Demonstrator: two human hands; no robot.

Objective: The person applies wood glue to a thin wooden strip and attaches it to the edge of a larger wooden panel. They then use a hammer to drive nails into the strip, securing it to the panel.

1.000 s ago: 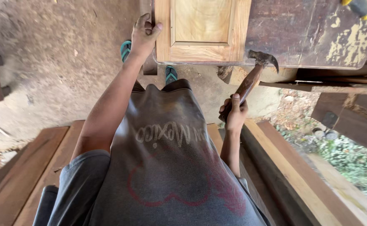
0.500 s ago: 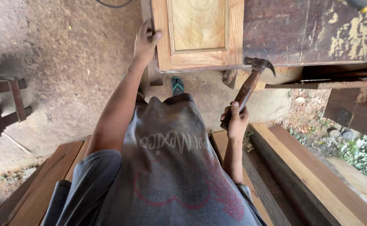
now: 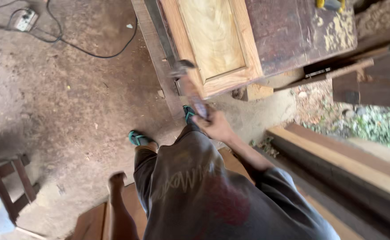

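My right hand [image 3: 216,125] grips the wooden handle of a claw hammer [image 3: 189,89]. The hammer's metal head is at the near left edge of a pale framed wooden panel [image 3: 212,40], which lies on a dark worn workbench [image 3: 288,35]. The hammer is blurred by motion. Down by my hip hangs my left hand [image 3: 116,180], its fingers curled and holding nothing, far from the panel. My grey shirt fills the lower middle of the view.
My feet in teal sandals [image 3: 139,138] stand on dirt floor. A power strip [image 3: 26,20] with a black cable lies far left. A small wooden stool [image 3: 8,186] stands at lower left. Long timber beams [image 3: 350,164] run along the right, and planks [image 3: 93,222] lie behind me.
My left hand has let go of the panel's corner and dropped to my side. My right hand has swung the hammer from the panel's right side over to its left edge.
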